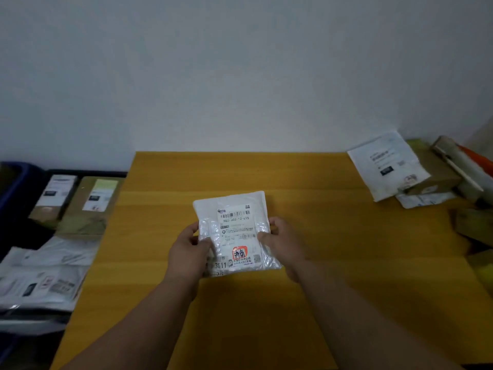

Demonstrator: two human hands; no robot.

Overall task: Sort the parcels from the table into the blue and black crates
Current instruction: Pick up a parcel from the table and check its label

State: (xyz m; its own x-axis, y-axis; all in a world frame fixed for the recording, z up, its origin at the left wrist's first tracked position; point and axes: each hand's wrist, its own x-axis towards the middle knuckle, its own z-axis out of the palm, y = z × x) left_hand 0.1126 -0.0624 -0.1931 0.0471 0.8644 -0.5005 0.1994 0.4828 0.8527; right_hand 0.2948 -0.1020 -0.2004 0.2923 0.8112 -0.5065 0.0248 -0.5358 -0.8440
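Both hands, left hand (190,250) and right hand (283,243), pinch the white parcel's (234,231) side edges above bare table (306,303).

A parcel (234,231) sits mid-tabletop (320,236) between both hands; more parcels (389,166) pile at its far right; crates (80,173) stand left of it

A plain pale wall (240,70) fills the upper half of the view and meets the far edge of the wooden surface. At the far right, an orange object (480,162) pokes out at the frame edge, just behind a pale roll (464,166) lying at a slant; what either is cannot be told.
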